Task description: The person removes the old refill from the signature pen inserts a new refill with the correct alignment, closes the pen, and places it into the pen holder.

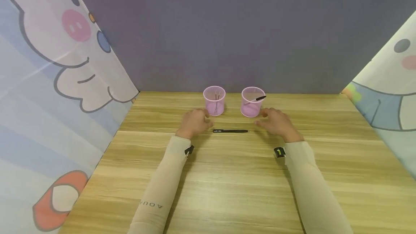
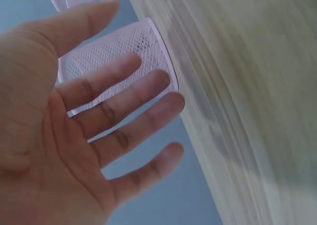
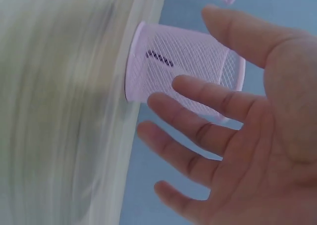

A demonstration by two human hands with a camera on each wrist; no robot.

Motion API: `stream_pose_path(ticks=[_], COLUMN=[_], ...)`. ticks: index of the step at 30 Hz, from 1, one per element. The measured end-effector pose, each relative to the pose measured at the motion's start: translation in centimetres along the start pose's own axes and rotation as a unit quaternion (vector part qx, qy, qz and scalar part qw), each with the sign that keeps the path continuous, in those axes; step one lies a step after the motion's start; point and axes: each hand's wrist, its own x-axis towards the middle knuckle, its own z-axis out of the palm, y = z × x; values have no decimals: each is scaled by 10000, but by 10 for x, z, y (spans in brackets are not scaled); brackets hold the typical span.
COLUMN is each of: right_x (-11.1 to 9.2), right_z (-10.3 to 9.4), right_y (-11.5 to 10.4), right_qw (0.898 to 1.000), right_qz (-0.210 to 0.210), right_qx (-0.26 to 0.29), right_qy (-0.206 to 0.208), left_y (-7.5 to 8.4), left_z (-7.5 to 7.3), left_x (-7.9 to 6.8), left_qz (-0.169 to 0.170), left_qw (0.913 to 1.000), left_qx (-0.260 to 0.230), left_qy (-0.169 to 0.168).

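My left hand (image 1: 195,121) hovers over the table just in front of the left pink mesh pen cup (image 1: 214,101), its fingers spread and relaxed in the left wrist view. Thin dark sticks (image 1: 217,100) with pale tips stand inside that cup. On the other side, my right hand (image 1: 276,121) is near the right pink mesh pen cup (image 1: 251,109), fingers loosely spread and holding nothing. A pen with a black end (image 1: 261,98) leans out of the right cup. Between both hands, a black pen (image 1: 230,131) lies flat on the wood.
Both cups stand near the back of the wood-grain table (image 1: 234,190), before a dark grey panel (image 1: 227,31). Cartoon-printed curtains flank the table, one on the left (image 1: 42,125) and one on the right (image 1: 390,93).
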Motion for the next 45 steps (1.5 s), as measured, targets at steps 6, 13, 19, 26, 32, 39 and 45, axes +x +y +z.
stream_pose_path(ticks=[6,13,19,26,32,39,45], right_x=[3,8,11,10,9,9,11], right_z=[7,21,29,33,39,44,45], right_y=[-8,-12,-15,-19,-18,-18,-20], right_qw=[9996,9943,9889,9897,9908,9929,9921], right_qz=[-248,-938,-1310,-1370,-1331,-1173,-1219], right_qx=[140,282,431,151,-126,-200,-287], right_qy=[-43,-427,-561,-394,-208,-44,58], left_y=[4,4,8,16,21,25,25], left_z=[4,9,12,15,21,23,23], left_x=[1,2,4,3,4,2,3], left_qz=[475,747,888,951,988,979,1024], left_qw=[9983,9961,9948,9946,9943,9940,9933], left_qx=[-274,-360,-308,-96,216,400,478], left_qy=[-205,-293,-380,-417,-350,-290,-236])
